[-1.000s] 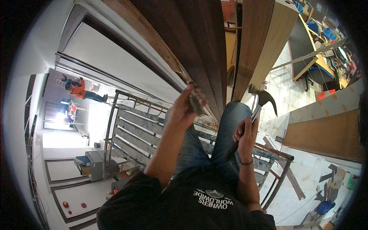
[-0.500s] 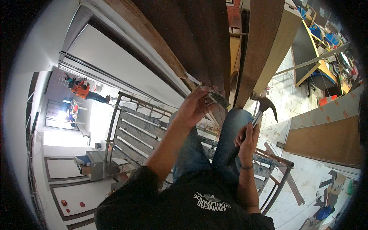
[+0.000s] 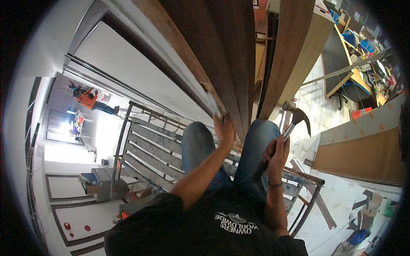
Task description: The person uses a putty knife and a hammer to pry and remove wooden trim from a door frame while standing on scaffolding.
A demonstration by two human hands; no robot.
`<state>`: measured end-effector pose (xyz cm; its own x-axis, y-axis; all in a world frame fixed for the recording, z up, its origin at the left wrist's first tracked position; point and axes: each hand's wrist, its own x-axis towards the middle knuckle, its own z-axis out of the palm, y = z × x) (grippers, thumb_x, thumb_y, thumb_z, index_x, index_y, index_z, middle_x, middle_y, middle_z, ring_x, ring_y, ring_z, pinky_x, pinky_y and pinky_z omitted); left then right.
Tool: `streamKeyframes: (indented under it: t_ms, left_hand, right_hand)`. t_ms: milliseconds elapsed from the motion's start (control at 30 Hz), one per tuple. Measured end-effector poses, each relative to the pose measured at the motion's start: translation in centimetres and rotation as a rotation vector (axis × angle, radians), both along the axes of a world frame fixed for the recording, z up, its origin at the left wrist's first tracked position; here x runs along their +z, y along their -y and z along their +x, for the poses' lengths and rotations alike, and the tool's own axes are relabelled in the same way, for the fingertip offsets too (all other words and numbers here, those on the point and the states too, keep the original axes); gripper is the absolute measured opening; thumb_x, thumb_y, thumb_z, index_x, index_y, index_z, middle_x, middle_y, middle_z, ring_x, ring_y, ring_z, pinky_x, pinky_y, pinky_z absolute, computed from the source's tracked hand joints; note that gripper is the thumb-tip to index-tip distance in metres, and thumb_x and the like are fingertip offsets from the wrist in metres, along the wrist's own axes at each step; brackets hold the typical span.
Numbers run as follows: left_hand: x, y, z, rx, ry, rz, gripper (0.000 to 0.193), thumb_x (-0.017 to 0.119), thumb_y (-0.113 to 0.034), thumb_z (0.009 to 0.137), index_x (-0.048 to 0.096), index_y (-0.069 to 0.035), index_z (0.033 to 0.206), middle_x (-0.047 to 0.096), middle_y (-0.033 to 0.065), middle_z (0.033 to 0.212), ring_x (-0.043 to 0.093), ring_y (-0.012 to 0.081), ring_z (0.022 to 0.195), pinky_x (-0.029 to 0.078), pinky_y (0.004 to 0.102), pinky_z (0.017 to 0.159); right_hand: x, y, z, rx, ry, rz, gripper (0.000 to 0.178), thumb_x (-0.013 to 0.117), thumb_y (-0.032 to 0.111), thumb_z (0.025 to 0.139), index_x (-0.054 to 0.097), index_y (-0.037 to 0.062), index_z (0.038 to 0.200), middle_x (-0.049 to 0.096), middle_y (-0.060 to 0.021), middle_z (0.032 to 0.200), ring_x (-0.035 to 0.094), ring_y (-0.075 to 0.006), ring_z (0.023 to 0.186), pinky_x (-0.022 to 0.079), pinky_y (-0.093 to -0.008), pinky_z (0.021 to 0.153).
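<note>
My right hand (image 3: 276, 154) is closed round the handle of a claw hammer (image 3: 299, 118). Its metal head points up and the curved claw faces right, above my right knee. My left hand (image 3: 225, 130) is up against the lower part of a brown wooden frame (image 3: 194, 64), between my knees. Its fingers are curled, and what they hold is mostly hidden. A pale, blurred strip (image 3: 211, 102) shows just above those fingers, along the frame's edge; whether it belongs to the frame or is held, I cannot tell.
Beneath me is a paint-stained slatted metal scaffold (image 3: 149, 143). A brown post (image 3: 288, 55) rises ahead on the right. Wood offcuts (image 3: 322, 209) lie on the white tiled floor. A cluttered desk (image 3: 339, 64) stands far right; another person in orange (image 3: 87, 100) is far left.
My left hand has turned and moved right and down along the frame. The greyish-green piece seen in its fingers before is now out of sight. The hammer has barely moved.
</note>
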<state>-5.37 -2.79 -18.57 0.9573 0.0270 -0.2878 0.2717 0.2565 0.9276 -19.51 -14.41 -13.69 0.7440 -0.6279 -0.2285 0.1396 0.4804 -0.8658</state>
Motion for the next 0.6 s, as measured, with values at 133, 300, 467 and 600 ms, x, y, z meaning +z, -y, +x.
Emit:
streamKeyframes:
  t_ms: [133, 300, 467, 600]
  left_hand:
    - [-1.1, -2.8, -5.7, -0.118, -0.236, -0.137, 0.032, 0.051, -0.015, 0.094, 0.036, -0.009, 0.122, 0.047, 0.0034, 0.074, 0.045, 0.0121, 0.054, 0.038, 0.0308, 0.044]
    - [4.6, -2.8, -5.9, -0.267, -0.218, -0.438, 0.014, 0.056, -0.019, 0.093, 0.046, -0.012, 0.1, 0.048, 0.0017, 0.072, 0.052, 0.0147, 0.061, 0.047, 0.033, 0.055]
    - [6.4, -2.4, -5.5, -0.485, -0.106, -0.263, 0.033, 0.06, -0.022, 0.093, 0.05, -0.009, 0.121, 0.056, 0.0048, 0.087, 0.058, 0.0161, 0.083, 0.048, 0.0302, 0.071]
    - [5.7, -2.2, -6.4, -0.435, -0.173, -0.411, 0.035, 0.057, -0.022, 0.094, 0.05, -0.007, 0.125, 0.057, 0.0052, 0.089, 0.056, 0.0153, 0.086, 0.046, 0.0302, 0.076]
  right_hand:
    - [0.2, 0.1, 0.0, -0.007, 0.016, 0.022, 0.028, 0.04, 0.035, 0.101, 0.042, 0.0125, 0.084, 0.037, 0.0027, 0.057, 0.034, -0.0059, 0.04, 0.029, -0.0232, 0.037]
    - [0.6, 0.0, -0.2, -0.063, 0.011, -0.036, 0.028, 0.042, 0.033, 0.1, 0.04, 0.0118, 0.083, 0.036, 0.002, 0.053, 0.031, -0.0073, 0.037, 0.026, -0.024, 0.034]
    - [0.5, 0.1, -0.4, -0.034, 0.047, 0.023, 0.027, 0.04, 0.034, 0.101, 0.041, 0.0124, 0.084, 0.037, 0.0019, 0.055, 0.034, -0.0065, 0.038, 0.028, -0.0232, 0.034]
    - [-0.7, 0.7, -0.7, 0.029, 0.121, 0.028, 0.026, 0.039, 0.034, 0.101, 0.043, 0.0125, 0.087, 0.038, 0.0021, 0.057, 0.036, -0.0058, 0.04, 0.032, -0.0228, 0.035]
